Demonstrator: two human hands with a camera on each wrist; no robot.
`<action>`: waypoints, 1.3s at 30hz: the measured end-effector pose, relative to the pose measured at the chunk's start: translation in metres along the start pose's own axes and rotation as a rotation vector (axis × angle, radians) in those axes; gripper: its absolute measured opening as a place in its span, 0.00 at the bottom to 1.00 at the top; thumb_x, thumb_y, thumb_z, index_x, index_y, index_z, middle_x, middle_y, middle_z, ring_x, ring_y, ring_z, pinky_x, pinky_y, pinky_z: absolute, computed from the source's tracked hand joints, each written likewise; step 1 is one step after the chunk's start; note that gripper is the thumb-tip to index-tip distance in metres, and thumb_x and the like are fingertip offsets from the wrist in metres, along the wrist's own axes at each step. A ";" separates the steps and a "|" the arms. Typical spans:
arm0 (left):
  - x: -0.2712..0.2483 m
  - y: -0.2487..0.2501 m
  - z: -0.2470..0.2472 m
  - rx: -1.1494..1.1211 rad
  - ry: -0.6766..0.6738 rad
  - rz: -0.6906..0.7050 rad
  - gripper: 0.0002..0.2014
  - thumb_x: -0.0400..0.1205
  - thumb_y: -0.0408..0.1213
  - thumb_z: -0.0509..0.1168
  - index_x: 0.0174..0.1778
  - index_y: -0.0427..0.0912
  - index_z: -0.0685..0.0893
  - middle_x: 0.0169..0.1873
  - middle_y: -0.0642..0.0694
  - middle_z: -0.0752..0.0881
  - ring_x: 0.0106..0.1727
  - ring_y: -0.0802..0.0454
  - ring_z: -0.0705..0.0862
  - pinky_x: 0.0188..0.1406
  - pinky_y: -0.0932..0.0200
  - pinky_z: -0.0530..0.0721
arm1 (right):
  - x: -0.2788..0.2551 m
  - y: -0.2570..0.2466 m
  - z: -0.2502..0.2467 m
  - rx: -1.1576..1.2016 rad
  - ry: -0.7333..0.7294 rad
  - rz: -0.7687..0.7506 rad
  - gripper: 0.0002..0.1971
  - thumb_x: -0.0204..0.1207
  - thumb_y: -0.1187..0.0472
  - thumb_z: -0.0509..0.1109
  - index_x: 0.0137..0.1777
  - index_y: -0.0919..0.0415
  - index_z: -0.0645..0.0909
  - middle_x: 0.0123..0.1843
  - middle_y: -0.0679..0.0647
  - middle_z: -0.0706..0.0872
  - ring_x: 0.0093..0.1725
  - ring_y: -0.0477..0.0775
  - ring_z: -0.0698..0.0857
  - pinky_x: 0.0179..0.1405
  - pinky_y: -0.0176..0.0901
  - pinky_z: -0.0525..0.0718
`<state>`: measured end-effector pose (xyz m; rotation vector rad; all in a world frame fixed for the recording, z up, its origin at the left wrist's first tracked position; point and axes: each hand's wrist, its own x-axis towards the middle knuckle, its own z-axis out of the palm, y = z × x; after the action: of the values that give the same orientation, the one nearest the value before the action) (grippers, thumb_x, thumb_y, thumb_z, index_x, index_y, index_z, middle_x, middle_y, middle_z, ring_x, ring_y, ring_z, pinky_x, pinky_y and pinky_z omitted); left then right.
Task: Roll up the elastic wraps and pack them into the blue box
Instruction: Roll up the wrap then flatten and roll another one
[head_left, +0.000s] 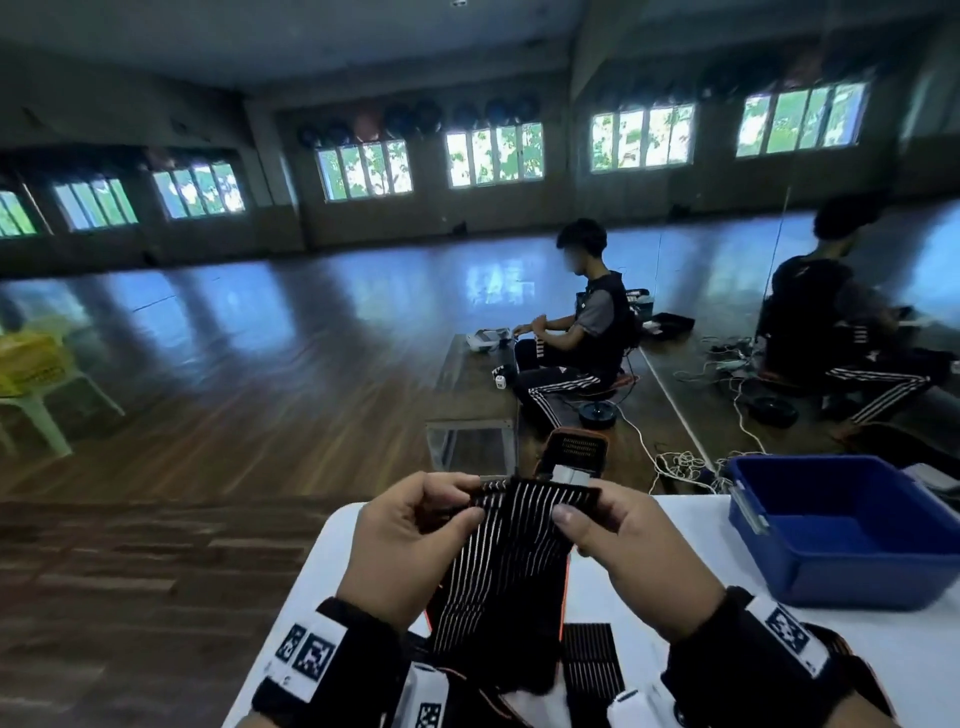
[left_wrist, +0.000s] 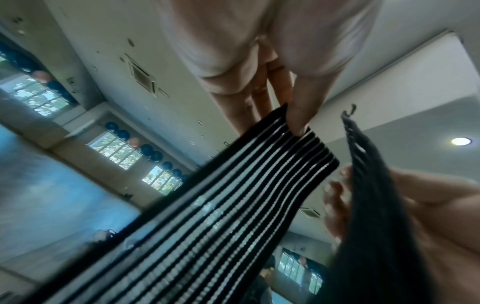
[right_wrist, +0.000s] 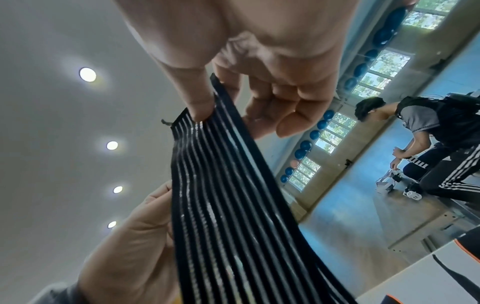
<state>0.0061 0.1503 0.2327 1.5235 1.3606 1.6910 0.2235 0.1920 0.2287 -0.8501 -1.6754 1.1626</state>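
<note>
A black elastic wrap with thin white stripes hangs from both hands above the white table. My left hand pinches its top left corner between thumb and fingers. My right hand pinches the top right corner. In the left wrist view the left hand has its thumb on the wrap. In the right wrist view the right hand nips the wrap with thumb and forefinger, the other fingers curled. The blue box stands on the table to the right and looks empty.
A second wrap with orange edging shows just behind the held one, and a dark ribbed piece lies on the table below it. Beyond the table a person sits at a low bench. Cables trail on the floor.
</note>
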 end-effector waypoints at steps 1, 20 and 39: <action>-0.002 0.001 0.005 -0.001 -0.006 0.020 0.12 0.71 0.23 0.78 0.33 0.44 0.85 0.47 0.44 0.93 0.51 0.46 0.92 0.55 0.47 0.89 | 0.000 -0.002 -0.001 0.035 0.016 0.001 0.05 0.82 0.63 0.70 0.49 0.63 0.87 0.38 0.53 0.89 0.37 0.42 0.85 0.39 0.34 0.81; -0.015 0.062 0.147 -0.139 -0.083 0.054 0.20 0.79 0.14 0.66 0.59 0.41 0.87 0.49 0.41 0.92 0.54 0.47 0.91 0.55 0.54 0.88 | -0.024 -0.013 -0.105 0.089 0.389 0.028 0.12 0.74 0.67 0.78 0.51 0.56 0.78 0.46 0.59 0.89 0.45 0.59 0.90 0.46 0.53 0.90; -0.055 0.102 0.221 0.011 0.106 0.204 0.07 0.83 0.31 0.70 0.46 0.48 0.90 0.41 0.52 0.92 0.46 0.53 0.90 0.48 0.53 0.87 | -0.074 -0.038 -0.152 -0.054 0.127 -0.120 0.12 0.83 0.49 0.61 0.54 0.57 0.78 0.48 0.56 0.88 0.50 0.58 0.88 0.53 0.69 0.85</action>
<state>0.2520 0.1404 0.2722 1.6472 1.3052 1.9151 0.3907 0.1638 0.2665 -0.8272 -1.6362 0.9665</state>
